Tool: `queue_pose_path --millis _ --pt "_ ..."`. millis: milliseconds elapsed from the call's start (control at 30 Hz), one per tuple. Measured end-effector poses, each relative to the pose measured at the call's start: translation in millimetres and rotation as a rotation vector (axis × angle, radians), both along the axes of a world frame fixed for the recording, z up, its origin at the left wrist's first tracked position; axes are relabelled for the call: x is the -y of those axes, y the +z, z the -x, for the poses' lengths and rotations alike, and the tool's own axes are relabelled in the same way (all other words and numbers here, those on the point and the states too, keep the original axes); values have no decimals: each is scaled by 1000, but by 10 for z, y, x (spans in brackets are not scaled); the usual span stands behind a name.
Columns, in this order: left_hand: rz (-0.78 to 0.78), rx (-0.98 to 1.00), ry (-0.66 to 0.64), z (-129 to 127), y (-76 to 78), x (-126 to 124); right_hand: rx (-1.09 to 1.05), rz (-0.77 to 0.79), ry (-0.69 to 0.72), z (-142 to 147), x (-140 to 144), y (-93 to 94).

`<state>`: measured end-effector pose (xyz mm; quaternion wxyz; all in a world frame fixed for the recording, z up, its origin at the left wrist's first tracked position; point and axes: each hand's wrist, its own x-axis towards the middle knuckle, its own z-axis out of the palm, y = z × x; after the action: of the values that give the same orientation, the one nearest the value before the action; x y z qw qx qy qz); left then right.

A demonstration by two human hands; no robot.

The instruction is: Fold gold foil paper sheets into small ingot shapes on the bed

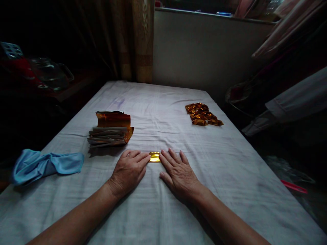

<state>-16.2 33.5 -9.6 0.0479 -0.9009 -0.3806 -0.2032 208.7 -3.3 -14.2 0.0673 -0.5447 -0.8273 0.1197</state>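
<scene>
Gold foil (154,157) — between left fingers (142,157) and right fingers (166,160)

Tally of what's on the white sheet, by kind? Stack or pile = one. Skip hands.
Blue cloth: 1
Gold foil stack: 1
Gold foil pile: 1 (pieces too bunched to count)
Small gold piece between left hand and right hand: 1
Total: 4

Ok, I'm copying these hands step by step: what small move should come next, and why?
Perhaps lift the gold strip by its ends: the left hand lies at one end and the right hand at the other, with its middle showing between them.
</scene>
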Motion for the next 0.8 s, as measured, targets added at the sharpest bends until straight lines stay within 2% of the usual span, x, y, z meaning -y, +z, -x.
queue_pose_path --millis 167,300,433,667,800 --pt "0 -47 37 19 -1 82 41 6 -59 19 29 13" --pt "11 -81 88 -155 -69 219 63 9 -72 36 27 1" --pt "79 -145 36 -296 -179 251 75 -12 -92 38 24 -27" --pt "200 -207 128 -101 -168 219 83 -24 -107 47 48 -10" --pt "228 -207 160 -92 -169 238 111 -54 -207 36 74 -24"
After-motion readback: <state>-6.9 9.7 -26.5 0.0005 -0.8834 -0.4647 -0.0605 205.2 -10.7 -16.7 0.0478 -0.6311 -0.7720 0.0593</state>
